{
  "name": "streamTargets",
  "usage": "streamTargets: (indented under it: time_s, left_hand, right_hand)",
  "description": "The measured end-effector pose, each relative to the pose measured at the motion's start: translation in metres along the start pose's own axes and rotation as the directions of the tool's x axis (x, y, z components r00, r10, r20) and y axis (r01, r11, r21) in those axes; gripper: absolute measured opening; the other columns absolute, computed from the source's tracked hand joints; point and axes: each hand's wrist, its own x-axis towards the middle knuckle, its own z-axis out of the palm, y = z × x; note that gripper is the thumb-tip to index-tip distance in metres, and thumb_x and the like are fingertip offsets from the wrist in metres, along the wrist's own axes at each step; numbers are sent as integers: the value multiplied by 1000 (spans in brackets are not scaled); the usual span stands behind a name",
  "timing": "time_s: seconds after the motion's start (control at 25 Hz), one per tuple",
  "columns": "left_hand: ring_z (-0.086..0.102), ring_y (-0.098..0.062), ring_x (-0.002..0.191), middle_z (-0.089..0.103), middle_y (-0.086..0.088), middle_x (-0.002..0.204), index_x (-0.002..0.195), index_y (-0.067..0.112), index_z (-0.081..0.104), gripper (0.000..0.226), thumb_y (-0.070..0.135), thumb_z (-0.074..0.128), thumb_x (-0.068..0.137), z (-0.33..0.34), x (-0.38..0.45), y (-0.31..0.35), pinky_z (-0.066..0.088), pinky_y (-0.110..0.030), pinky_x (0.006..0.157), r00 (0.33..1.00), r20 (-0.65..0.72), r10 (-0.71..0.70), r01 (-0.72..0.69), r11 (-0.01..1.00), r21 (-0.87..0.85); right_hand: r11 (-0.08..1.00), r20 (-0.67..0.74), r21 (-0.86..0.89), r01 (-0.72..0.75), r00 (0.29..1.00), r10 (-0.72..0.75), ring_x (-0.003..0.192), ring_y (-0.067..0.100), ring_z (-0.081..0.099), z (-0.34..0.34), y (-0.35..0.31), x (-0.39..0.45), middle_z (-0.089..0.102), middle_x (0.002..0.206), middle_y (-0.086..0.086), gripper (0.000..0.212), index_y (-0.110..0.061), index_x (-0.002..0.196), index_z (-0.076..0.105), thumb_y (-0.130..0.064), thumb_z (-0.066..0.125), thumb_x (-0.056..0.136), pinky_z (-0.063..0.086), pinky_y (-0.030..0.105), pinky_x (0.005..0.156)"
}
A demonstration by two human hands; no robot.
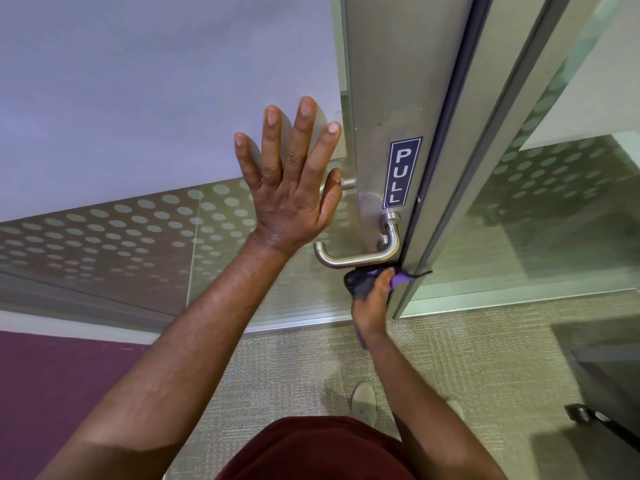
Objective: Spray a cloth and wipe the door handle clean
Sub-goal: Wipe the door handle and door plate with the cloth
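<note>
**Cloth at the lever, palm on the glass**

We look down a metal-framed glass door (pixel 377 98) that fills the upper centre of the frame. Our left hand (pixel 294 181) lies flat on the frosted glass panel (pixel 138 116) at centre, fingers straight and spread. Just right of it, on the door stile, a dark blue sticker (pixel 401 172) reads PULL, set vertically. Below the sticker sits the brushed steel lever handle (pixel 360 256), its bar running leftward from the rose.

Our right hand (pixel 372 303) is directly under the handle's right end, fingers curled round a bunched purple and dark cloth (pixel 360 282). The cloth sits close under the lever and against the door's edge; we cannot tell whether it touches the bar itself.

The lower band of the glass carries a pattern of pale dots (pixel 104 230), at left and again at right of the frame. A maroon wall strip (pixel 62 393) fills the lower left. The floor is beige textured carpet (pixel 467 375), and one light shoe (pixel 363 398) shows at bottom centre, above a maroon garment (pixel 311 452). A dark object (pixel 588 417) sits at lower right, too cropped to name.
</note>
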Motion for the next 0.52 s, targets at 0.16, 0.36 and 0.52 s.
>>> streamTargets:
  time_s: [0.16,0.36,0.52]
  left_hand:
    - [-12,-20,163,-9,8,176,155,22,36,56,37,52,103,-1,1,1,-10,-52,129,1000,-3,-13,13,1000,-7]
    - [-12,-20,163,-9,8,176,155,23,36,56,38,50,103,0,1,2,-9,-53,129,1000,-6,-8,8,1000,-5]
    - [-11,-20,163,12,-3,177,155,23,35,56,37,51,103,2,0,0,-9,-53,129,1000,-10,-15,15,1000,5]
  right_hand:
    - [665,42,659,-352,899,435,108,31,61,-4,-29,36,61,116,20,24,-7,123,51,6,43,105,50,44,98]
    - [374,248,795,-477,819,517,79,25,57,-21,-31,40,58,91,12,33,-8,85,57,-9,37,111,48,41,104]
    - [76,360,891,-447,800,479,75,17,57,-23,-51,33,52,80,3,41,-13,72,50,-10,36,111,48,28,101]
